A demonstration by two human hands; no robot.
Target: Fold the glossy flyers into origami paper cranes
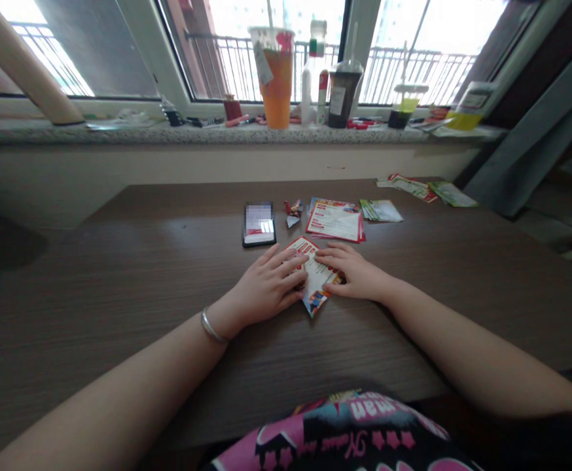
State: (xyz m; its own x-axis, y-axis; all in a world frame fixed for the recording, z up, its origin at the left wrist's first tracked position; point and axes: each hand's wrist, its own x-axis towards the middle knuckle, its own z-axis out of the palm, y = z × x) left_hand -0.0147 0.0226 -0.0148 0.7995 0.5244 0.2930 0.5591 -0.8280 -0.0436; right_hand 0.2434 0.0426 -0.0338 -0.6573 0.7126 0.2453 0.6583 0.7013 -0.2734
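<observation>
A printed paper sheet (317,280) in white and red lies on the table in front of me, turned so one pointed corner faces my body. It looks folded, but the hands cover its sides. My left hand (272,280) rests flat on its left edge, fingers stretched out. From the other side, my right hand (352,271) lies on the right part with its fingers spread and thumb lower down. Just beyond the hands are a stack of similar printed sheets (335,221) and a small folded paper piece (293,212).
A phone (259,224) lies left of the folded piece. Green-and-white cards (381,210) and more leaflets (413,188) are at the right rear of the table (119,281). On the windowsill (192,135) stand an orange drink cup (277,85), a dark cup (343,98) and bottles.
</observation>
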